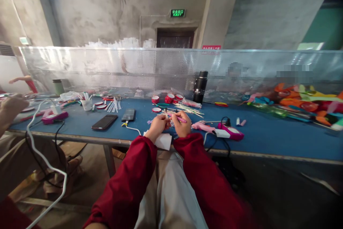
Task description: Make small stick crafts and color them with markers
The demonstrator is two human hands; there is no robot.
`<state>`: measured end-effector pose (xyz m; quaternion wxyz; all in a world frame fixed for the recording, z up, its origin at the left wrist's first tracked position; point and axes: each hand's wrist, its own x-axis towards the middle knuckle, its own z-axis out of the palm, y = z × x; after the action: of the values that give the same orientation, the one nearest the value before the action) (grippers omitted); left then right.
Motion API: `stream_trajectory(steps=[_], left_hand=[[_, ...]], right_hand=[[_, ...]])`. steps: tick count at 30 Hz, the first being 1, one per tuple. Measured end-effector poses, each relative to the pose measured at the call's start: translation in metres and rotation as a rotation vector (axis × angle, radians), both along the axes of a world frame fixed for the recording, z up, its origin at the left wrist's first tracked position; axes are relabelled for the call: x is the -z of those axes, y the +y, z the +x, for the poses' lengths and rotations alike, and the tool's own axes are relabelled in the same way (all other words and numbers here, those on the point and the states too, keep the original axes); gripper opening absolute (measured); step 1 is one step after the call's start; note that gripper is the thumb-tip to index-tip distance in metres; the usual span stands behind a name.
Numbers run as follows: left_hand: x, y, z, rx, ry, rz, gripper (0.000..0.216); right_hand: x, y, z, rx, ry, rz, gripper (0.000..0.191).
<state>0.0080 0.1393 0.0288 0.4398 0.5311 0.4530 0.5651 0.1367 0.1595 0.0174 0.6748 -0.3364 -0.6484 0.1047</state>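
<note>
My left hand [158, 126] is closed in a pinch just above the table's front edge. A small, thin upright piece [166, 113] shows at its fingertips, too small to name. Close beside it, my right hand [182, 124] is wrapped round a pink pen-like stick [181, 119], which points toward the left fingers. Under my left wrist lies a white paper sheet [164, 141]. Thin pale sticks [191, 109] are spread on the table behind my hands, near several red-and-white rolls [169, 98].
On the blue table [276, 136], a pink glue gun [203, 127] and magenta power strip [232, 132] lie right. A black bottle [200, 88] stands behind. Left are a phone [104, 122], a white cup [87, 104] and another person's hand [13, 106]. Colourful pieces [308, 104] pile far right.
</note>
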Motion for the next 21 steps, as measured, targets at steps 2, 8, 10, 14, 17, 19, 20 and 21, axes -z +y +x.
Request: stream_trajectory(steps=[2,8,10,14,17,19,20,21], left_hand=[[0.0,0.0003,0.0,0.002,-0.005,-0.002,0.029],[0.0002,0.0009,-0.0008,0.004,0.004,0.005,0.027],[0.0006,0.0012,-0.0011,-0.004,0.003,0.005,0.025],[0.0017,0.0027,-0.0013,-0.005,0.009,0.004,0.025],[0.0024,0.0036,-0.001,-0.003,0.005,0.011,0.028],[0.0024,0.0036,-0.0008,-0.001,0.0,0.01,0.029],[0.0022,0.0034,-0.0007,0.0,0.001,0.008,0.029],[0.0018,0.003,-0.0006,0.002,0.003,0.007,0.029]], right_hand=[[0.0002,0.0002,0.0,0.007,0.0,-0.001,0.021],[0.0006,0.0025,0.0008,0.024,-0.007,-0.028,0.021],[0.0009,0.0037,0.0013,0.037,0.0,-0.034,0.021],[0.001,0.004,0.0016,0.037,0.006,-0.033,0.022],[0.0,0.002,0.001,0.021,0.007,-0.022,0.022],[-0.0007,0.0006,0.0006,0.017,0.005,-0.018,0.021],[-0.0009,0.0001,0.0005,0.016,0.002,-0.017,0.021],[-0.0009,-0.0001,0.0005,0.014,-0.002,-0.016,0.022]])
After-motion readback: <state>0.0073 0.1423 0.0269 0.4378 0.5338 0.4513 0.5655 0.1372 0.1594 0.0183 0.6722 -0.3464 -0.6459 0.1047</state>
